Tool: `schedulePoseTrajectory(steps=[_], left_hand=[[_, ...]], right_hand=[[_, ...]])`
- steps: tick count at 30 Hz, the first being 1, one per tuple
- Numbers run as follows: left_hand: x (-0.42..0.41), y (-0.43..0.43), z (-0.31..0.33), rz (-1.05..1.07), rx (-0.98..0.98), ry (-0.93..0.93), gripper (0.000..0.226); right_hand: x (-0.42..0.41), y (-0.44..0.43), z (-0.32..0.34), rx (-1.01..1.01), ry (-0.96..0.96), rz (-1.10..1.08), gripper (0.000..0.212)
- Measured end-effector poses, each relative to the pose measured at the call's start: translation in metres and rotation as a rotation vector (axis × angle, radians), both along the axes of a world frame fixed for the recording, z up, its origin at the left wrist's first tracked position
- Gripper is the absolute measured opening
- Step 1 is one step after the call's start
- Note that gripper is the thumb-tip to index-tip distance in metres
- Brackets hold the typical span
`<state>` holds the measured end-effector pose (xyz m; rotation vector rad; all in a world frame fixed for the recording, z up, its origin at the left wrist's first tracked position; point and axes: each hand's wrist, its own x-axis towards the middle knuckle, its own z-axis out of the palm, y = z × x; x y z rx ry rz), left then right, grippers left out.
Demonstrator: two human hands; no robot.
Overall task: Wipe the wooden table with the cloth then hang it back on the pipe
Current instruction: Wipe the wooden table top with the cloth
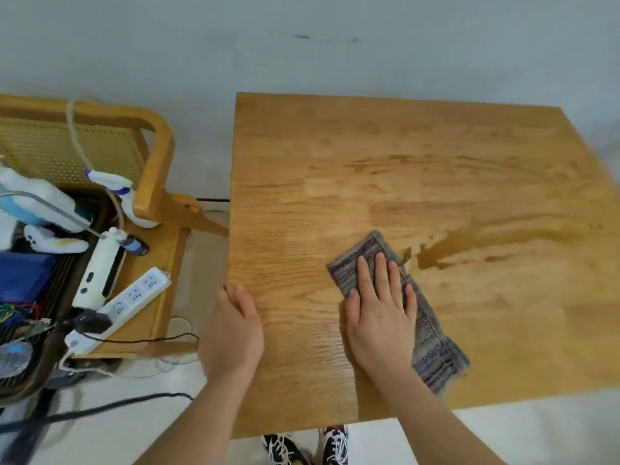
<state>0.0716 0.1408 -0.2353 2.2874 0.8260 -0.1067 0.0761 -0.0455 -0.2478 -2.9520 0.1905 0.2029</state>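
Note:
The wooden table (419, 162) fills the middle and right of the head view. A grey striped cloth (432, 350) lies flat on it near the front. My right hand (380, 313) presses down on the cloth with fingers spread and flat. A darker wet streak (469, 243) runs across the wood just right of the cloth's far corner. My left hand (235, 327) rests on the table's left edge, fingers bent over it. No pipe is in view.
A wooden chair (157, 182) with a cane back stands left of the table, loaded with a white power strip (124, 303), spray bottles (117, 193), cables and other clutter. Black cables (94, 411) trail over the pale floor. My shoes (308, 448) show under the front edge.

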Motion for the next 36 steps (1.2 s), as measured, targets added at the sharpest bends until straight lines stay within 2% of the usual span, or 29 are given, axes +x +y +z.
schedulePoseTrajectory(steps=[2,5,9,12,16,18,20,22,26,30,31,33,36], left_hand=[[0.003,0.0,-0.001,0.0,0.035,0.029,0.037],[0.004,-0.001,-0.006,0.014,0.061,0.029,0.031],[0.0,-0.001,-0.008,-0.017,0.067,0.039,0.03],[-0.001,0.0,-0.009,-0.013,0.064,0.042,0.033],[-0.001,0.0,-0.013,0.007,0.069,0.049,0.036],[-0.001,0.002,-0.016,0.005,0.083,0.037,0.037],[0.001,0.002,-0.019,-0.001,0.108,0.02,0.04],[0.001,0.002,-0.02,0.0,0.135,0.023,0.046],[0.0,0.0,-0.021,0.008,0.157,0.033,0.052],[0.0,0.0,-0.02,0.01,0.15,0.016,0.051],[-0.001,0.0,-0.02,0.012,0.15,0.011,0.05],[0.001,0.0,-0.018,0.016,0.15,0.009,0.046],[0.004,0.0,-0.018,0.021,0.147,0.0,0.037]], right_hand=[[-0.01,0.04,-0.003,0.051,-0.006,0.044,0.057],[-0.024,0.077,-0.008,0.09,-0.005,0.269,0.054],[-0.032,0.035,-0.006,0.088,0.012,0.424,0.051],[-0.048,-0.035,-0.006,0.019,0.005,0.306,0.052],[-0.05,-0.115,-0.001,-0.038,0.022,-0.04,0.058],[-0.037,-0.111,-0.001,-0.007,-0.003,-0.266,0.062],[-0.026,-0.083,-0.001,0.028,-0.014,-0.383,0.065],[-0.023,-0.051,0.0,0.051,0.004,-0.296,0.064],[-0.029,-0.013,0.002,0.115,0.043,0.017,0.059],[-0.016,-0.055,0.005,0.041,-0.006,0.226,0.058],[-0.008,-0.073,0.005,0.011,-0.01,0.175,0.059],[0.006,-0.1,0.004,-0.003,-0.009,-0.071,0.062],[0.016,-0.097,0.0,0.001,-0.019,-0.313,0.064]])
